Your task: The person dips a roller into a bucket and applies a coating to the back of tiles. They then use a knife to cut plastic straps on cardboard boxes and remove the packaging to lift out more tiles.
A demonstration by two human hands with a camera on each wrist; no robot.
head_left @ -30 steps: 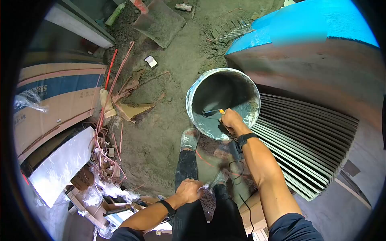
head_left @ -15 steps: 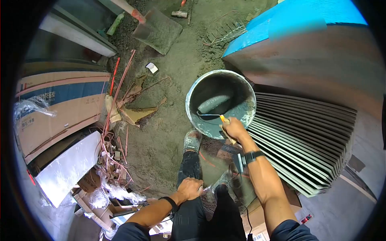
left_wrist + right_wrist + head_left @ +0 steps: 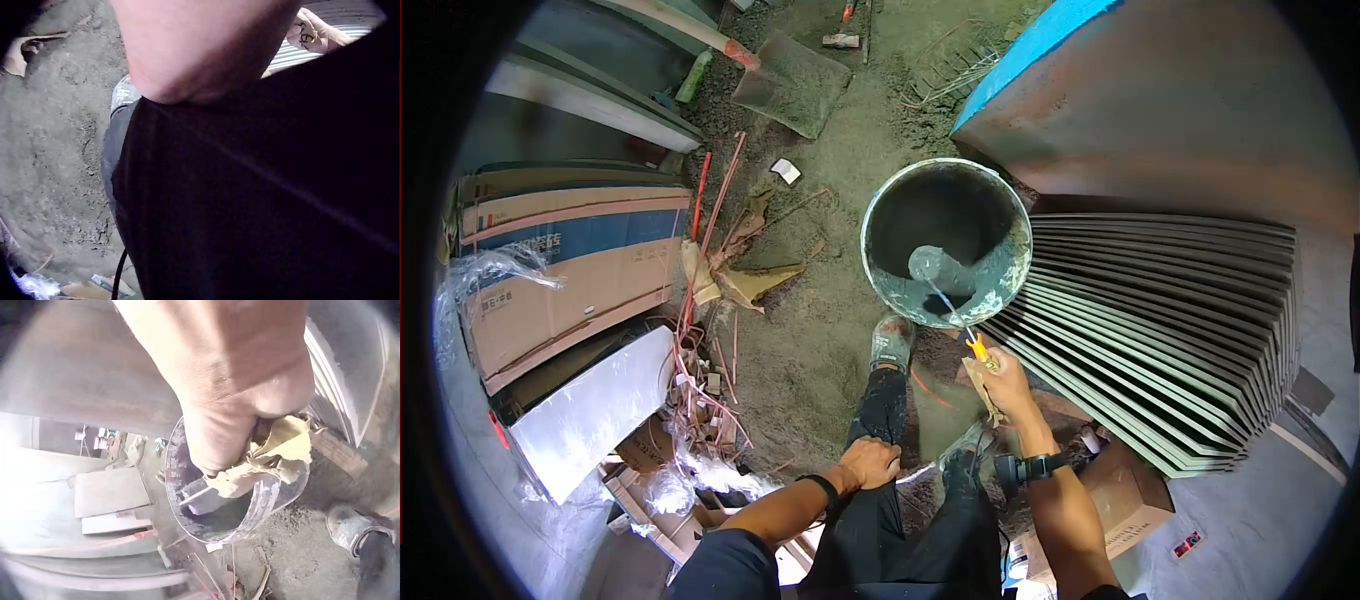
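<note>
My right hand (image 3: 1006, 385) grips a paint roller by its yellow handle (image 3: 977, 347), outside the near rim of a round bucket (image 3: 1006, 268). The roller's grey, wet sleeve (image 3: 937, 266) is inside the bucket, toward the near wall. A torn piece of yellowish paper (image 3: 284, 447) is wrapped about the handle under my right hand, and shows in the right wrist view too. Grey residue coats the bucket's inner wall. My left hand (image 3: 870, 462) rests on my left thigh, holding nothing; its fingertips are hidden in the left wrist view.
Stacked grey slabs (image 3: 1140, 330) stand right of the bucket, below a large blue-edged panel (image 3: 1160, 130). A shovel (image 3: 795, 85) and a hammer (image 3: 841, 41) lie beyond. Cardboard boxes (image 3: 580, 260), straps and plastic wrap fill the left side. A shoe (image 3: 892, 342) stands near the bucket.
The roller's sleeve has come from deeper in the bucket toward its near side. My right hand has drawn back toward my body with the handle. My left hand stays on the thigh.
</note>
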